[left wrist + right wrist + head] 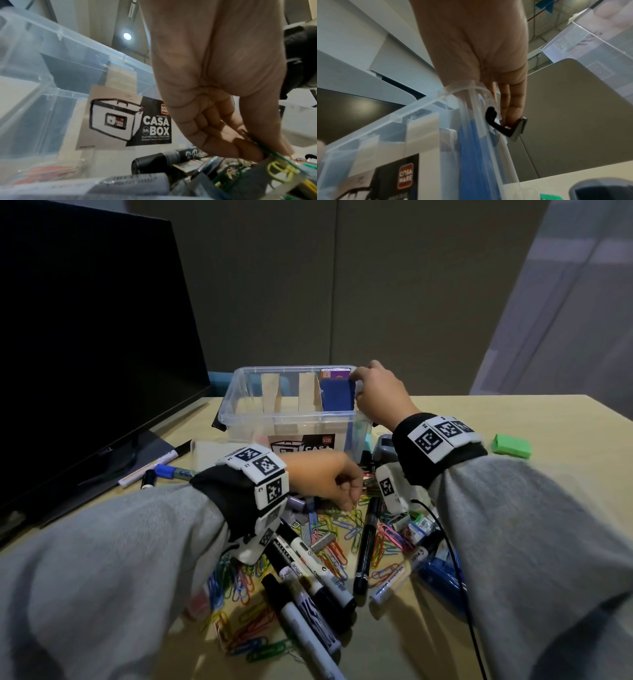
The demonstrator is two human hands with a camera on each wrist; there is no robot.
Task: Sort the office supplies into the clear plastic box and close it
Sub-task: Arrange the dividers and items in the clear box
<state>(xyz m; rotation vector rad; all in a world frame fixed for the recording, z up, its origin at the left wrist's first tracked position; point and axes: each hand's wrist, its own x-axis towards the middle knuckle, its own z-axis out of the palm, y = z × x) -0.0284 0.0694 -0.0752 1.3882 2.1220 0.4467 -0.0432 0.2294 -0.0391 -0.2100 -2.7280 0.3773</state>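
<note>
Behind the pale wooden desk (513, 419) stand grey partition panels (376, 285) and a dark Dell monitor (85, 337). At its middle sits the clear plastic box (291, 422), lidless, labelled "CASA BOX". The right hand (376, 392) pinches a blue pad (337, 395) at the box's right end, while the left hand (322, 477) pinches coloured paper clips (335, 542) from the heap among Pilot and Office markers (308, 570).

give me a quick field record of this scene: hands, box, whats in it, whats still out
left hand: pinching paper clips from the pile in front of the box
right hand: at the box's right rim, fingers on a blue item standing inside
box: clear, open, cardboard dividers inside; no lid on it
still out: markers, coloured clips, green eraser
table: light wood, monitor at left
</note>
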